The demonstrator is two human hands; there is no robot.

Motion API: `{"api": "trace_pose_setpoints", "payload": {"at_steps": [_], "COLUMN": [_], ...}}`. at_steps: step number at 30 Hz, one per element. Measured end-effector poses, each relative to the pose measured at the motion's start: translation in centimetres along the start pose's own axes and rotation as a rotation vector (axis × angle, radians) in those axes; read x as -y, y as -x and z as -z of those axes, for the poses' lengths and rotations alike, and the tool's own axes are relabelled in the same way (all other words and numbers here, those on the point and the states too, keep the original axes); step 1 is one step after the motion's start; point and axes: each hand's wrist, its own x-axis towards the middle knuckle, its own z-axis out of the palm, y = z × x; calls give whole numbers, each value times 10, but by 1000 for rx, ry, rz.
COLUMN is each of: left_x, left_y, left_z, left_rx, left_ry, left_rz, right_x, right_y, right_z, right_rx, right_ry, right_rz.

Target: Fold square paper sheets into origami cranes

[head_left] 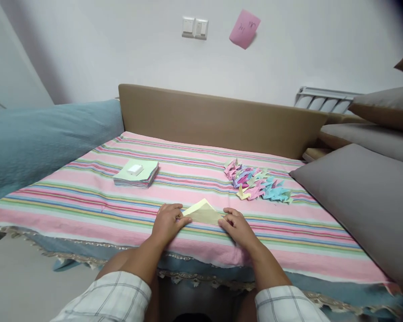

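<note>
White wall switches [195, 28], gray cushions [366, 197], blue armrest [53, 138]

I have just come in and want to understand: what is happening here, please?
A person holds a folded pale yellow paper at its two side corners, the left hand on one, the right hand on the other. The paper's point faces away from the person. Farther off on the striped cloth lie a paper stack with a small white object on top, and colourful folded papers.
</note>
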Motion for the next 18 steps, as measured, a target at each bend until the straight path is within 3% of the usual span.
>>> {"api": "trace_pose_setpoints", "payload": {"at_steps": [8, 12, 14, 16, 18], "left_x": [-4, -10, -20, -33, -44], "left_y": [-2, 4, 11, 20, 27], "left_z": [-6, -6, -8, -13, -21], "left_rx": [-67, -217, -247, -118, -20], "left_ry": [-101, -150, -202, -200, -209], "left_rz": [71, 62, -43, -272, -407], "right_x": [1, 2, 2, 4, 6], "right_y": [-3, -4, -4, -5, -6], "right_z": [-7, -7, -7, -8, -8], "right_rx": [-89, -103, -116, -126, -129], "right_ry": [137, 171, 171, 158, 140], "right_rz": [-44, -26, -18, -13, -14]}}
